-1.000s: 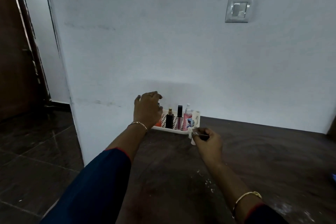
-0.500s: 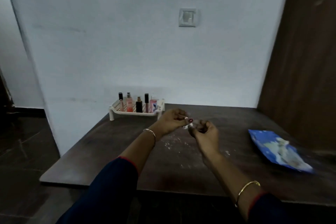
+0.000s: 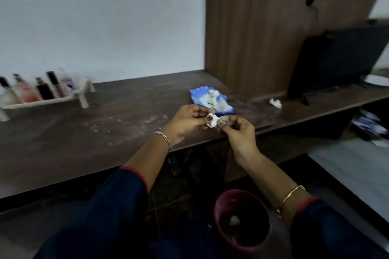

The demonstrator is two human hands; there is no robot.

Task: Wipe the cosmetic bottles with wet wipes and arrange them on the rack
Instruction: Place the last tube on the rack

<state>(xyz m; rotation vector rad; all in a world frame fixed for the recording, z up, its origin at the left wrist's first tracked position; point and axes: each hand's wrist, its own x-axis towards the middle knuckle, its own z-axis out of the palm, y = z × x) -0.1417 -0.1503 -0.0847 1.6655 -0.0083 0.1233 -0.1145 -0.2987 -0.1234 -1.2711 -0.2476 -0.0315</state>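
Observation:
A small crumpled white wet wipe (image 3: 212,122) is pinched between the fingertips of my left hand (image 3: 189,121) and my right hand (image 3: 237,130), above the front edge of the dark wooden table (image 3: 84,139). The blue wet wipes pack (image 3: 210,99) lies on the table just behind my hands. At the far left stands the white rack (image 3: 48,101) with several cosmetic bottles (image 3: 45,89) upright in it.
A maroon bin (image 3: 242,218) with a white scrap inside stands on the floor below my right arm. A crumpled white wipe (image 3: 275,102) lies on the table near a black monitor (image 3: 336,59). A brown wooden panel (image 3: 263,27) rises behind the pack.
My left hand left the rack and joined my right hand on the wipe. The view swung right and down, bringing the wipes pack, monitor and bin into sight.

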